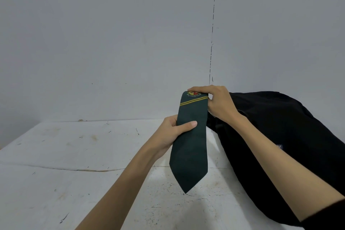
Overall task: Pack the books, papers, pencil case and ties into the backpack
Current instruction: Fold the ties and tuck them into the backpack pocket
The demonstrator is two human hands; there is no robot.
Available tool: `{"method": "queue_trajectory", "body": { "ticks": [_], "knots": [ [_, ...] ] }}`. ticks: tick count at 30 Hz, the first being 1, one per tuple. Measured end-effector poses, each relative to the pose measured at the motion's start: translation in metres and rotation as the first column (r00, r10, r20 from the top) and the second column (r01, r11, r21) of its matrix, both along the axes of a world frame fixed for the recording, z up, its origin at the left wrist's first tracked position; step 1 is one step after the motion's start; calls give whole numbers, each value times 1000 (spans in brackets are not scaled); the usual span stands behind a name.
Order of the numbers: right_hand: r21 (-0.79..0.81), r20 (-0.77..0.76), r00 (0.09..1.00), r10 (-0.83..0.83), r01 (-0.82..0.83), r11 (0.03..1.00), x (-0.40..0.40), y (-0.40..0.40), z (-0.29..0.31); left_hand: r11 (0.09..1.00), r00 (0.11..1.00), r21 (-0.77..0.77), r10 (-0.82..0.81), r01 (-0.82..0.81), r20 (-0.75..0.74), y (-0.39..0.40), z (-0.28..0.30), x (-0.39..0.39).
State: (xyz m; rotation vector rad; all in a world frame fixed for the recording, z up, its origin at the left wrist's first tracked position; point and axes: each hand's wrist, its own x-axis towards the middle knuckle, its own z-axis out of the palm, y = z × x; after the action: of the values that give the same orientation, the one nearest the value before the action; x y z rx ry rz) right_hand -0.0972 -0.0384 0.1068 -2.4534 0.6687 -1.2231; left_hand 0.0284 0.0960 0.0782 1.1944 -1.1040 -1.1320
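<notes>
My left hand [174, 132] and right hand [217, 101] both grip 1 green tie [189, 147]; not yet in backpack [291, 136], no other items visible.

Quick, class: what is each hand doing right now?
Left hand: closed on the middle of the green tie, thumb across its front.
Right hand: pinching the tie's top fold, in front of the black backpack.

A bare, plain indoor room, its kind unclear: a scuffed, stained white table [74, 155] stands against a blank pale grey wall [112, 33] with a cracked vertical seam [212, 30].
</notes>
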Motion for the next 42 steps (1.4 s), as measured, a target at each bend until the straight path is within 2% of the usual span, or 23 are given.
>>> {"method": "queue_trajectory", "body": {
  "ticks": [3,6,9,14,18,23,28,38,40,42],
  "knots": [
    [69,23,1000,18,-20,997,1,-2,-5,999,998,-20,43,-43,34,1,0,-2],
    [264,-24,998,60,-52,963,0,-1,-9,994,992,-41,108,-105,67,2,-1,-2],
    [488,-15,992,128,-104,867,0,4,-25,986,988,-77,150,-148,28,1,-3,0],
    [653,129,976,178,-218,725,2,18,-48,972,974,-63,228,-227,14,-3,-6,1],
    [696,193,971,138,-235,679,5,27,-52,971,972,-44,234,-234,-7,-4,-12,1],
    [702,286,955,81,-266,660,4,38,-49,950,954,-96,300,-297,14,-8,-13,0],
    [747,337,941,37,-291,598,6,45,-44,910,920,-157,391,-383,22,-12,-14,-8],
    [726,322,937,136,-337,600,-3,43,-36,877,882,-142,469,-459,50,-17,-16,-8],
    [756,325,930,174,-366,542,-5,41,-34,907,913,-109,406,-406,-24,-17,-16,-4],
    [802,382,901,205,-434,410,-7,40,-30,931,934,-84,349,-355,-79,-14,-14,-3]
  ]
}}
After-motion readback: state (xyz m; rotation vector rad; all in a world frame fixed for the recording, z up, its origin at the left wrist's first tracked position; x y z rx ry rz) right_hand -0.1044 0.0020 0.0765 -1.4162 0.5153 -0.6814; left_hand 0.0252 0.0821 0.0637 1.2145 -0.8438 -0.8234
